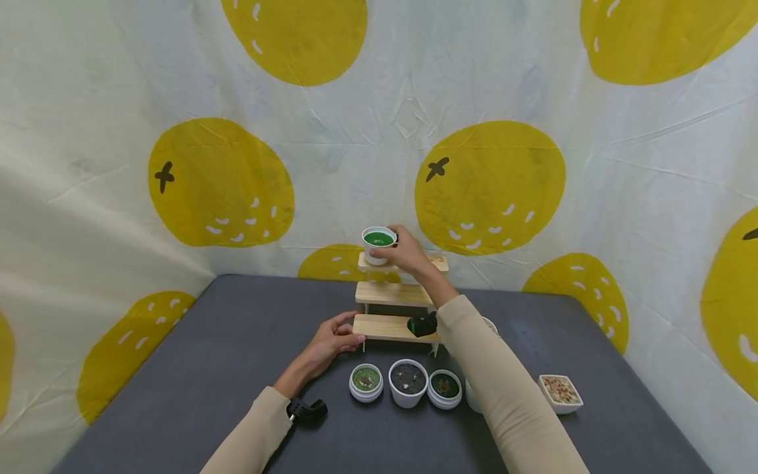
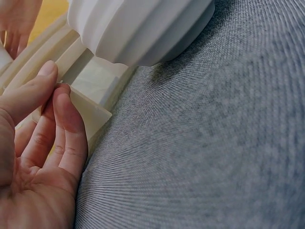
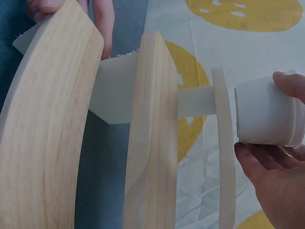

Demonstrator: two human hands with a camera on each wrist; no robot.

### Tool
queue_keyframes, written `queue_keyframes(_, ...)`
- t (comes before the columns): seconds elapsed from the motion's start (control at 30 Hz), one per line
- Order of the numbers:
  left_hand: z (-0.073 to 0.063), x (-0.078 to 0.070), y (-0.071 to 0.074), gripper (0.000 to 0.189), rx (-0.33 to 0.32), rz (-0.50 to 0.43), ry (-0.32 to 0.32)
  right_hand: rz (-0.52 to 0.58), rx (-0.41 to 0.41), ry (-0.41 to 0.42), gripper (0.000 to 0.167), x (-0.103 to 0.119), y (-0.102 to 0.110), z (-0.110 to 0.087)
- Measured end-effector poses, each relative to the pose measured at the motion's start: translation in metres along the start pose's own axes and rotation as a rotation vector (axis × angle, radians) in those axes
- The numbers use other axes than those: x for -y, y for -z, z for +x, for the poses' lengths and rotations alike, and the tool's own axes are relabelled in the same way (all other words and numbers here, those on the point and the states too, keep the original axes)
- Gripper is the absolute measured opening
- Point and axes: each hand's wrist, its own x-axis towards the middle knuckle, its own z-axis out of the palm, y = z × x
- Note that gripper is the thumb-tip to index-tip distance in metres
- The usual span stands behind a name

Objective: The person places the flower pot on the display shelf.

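My right hand (image 1: pixel 408 251) holds a white cup with green contents (image 1: pixel 378 241) at the left end of the top step of a three-step wooden stand (image 1: pixel 393 294). In the right wrist view, the cup (image 3: pixel 264 112) sits between thumb and fingers, its base right by the top board (image 3: pixel 224 143); whether they touch, I cannot tell. My left hand (image 1: pixel 326 342) grips the left end of the lowest step (image 1: pixel 385 326), thumb in front and fingers behind. The left wrist view shows this hand (image 2: pixel 43 152) close up, pinching the board's end.
Before the stand, in a row, are a white pot with pale green contents (image 1: pixel 366 382), one with dark grey contents (image 1: pixel 408 382) and one with dark green contents (image 1: pixel 445 388). The right sleeve partly hides more white pots. A square dish of beige bits (image 1: pixel 560 393) stands at right.
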Motion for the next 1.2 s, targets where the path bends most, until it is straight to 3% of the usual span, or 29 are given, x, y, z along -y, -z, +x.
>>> queue_keyframes(0.6,0.0001,-0.0007,0.0004,0.076,0.005,0.001,-0.025,0.002,-0.013,-0.018,0.078,-0.0001,-0.0026,0.0022)
queue_keyframes(1.2,0.0006,0.0003,-0.0009,0.075,-0.005,-0.008,-0.004,-0.029,-0.005,-0.028,0.079,-0.0030,-0.0035,0.0008)
